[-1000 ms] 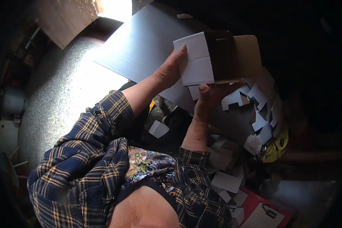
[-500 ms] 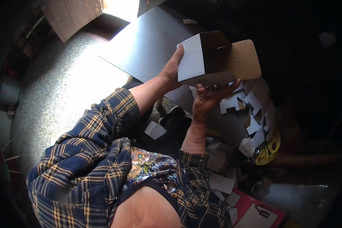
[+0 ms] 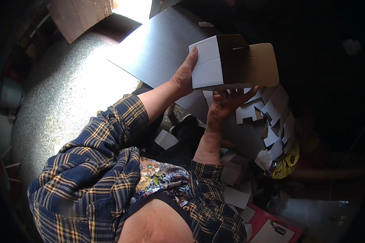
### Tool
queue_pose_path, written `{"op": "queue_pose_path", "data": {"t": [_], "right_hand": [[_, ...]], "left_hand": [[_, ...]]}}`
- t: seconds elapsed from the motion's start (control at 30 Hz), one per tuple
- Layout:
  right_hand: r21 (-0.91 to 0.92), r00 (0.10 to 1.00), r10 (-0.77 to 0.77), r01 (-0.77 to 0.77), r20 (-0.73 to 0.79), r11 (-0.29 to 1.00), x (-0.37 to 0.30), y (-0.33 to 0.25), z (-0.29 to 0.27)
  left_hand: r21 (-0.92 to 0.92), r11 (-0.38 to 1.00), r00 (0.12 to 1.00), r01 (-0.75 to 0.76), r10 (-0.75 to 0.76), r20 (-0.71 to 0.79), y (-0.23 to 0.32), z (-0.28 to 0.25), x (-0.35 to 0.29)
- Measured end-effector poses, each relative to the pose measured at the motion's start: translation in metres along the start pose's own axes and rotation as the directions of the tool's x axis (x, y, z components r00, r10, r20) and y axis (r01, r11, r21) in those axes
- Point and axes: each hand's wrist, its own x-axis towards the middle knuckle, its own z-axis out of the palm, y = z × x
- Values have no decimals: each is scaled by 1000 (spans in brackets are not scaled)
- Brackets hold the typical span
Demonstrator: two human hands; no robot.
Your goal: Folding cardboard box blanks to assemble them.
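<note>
Box (image 3: 207, 62), white outside, brown inside: raised in front of the person, open end to the right, one flap (image 3: 264, 65) sticking out past that end. The bench (image 3: 150, 46) lies beneath and to the left of the box.

Left hand (image 3: 183, 77) clamped on the box's left end, thumb flat on the white face. Right hand (image 3: 224, 104) below the box, fingers spread, not closed on it; whether they touch the underside, cannot tell.

Judgement on the step, handling the open box: left thumb should press lightly, since thin card would dent. Right palm would serve best as a level rest under the lower wall, fingertips clear of the flap's crease. Corners want to be square before any flap is bent.

Hard to make out: left fingers, hidden behind the box; its interior, mostly in shadow. White card pieces (image 3: 274, 143) lie below and right of the box, overlapping, uncountable. Far right of the box: near black, nothing readable.
</note>
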Motion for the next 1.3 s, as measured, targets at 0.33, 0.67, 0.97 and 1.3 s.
{"op": "queue_pose_path", "data": {"t": [0.33, 0.67, 0.97, 1.3], "right_hand": [[21, 1000, 13, -13, -26, 1000, -2, 1, 1], [64, 998, 67, -66, -14, 996, -4, -5, 2], [77, 995, 95, -93, -13, 993, 0, -7, 3], [87, 991, 123, -119, -52, 989, 2, -12, 7]], "left_hand": [[23, 1000, 1000, 5, -5, 13, 4, 2, -1], [31, 999, 1000, 14, -14, -2, 7, 1, -4], [74, 997, 999, -12, 9, 44, 8, 3, -4], [107, 994, 999, -15, 10, 40, 8, 2, -4]]}}
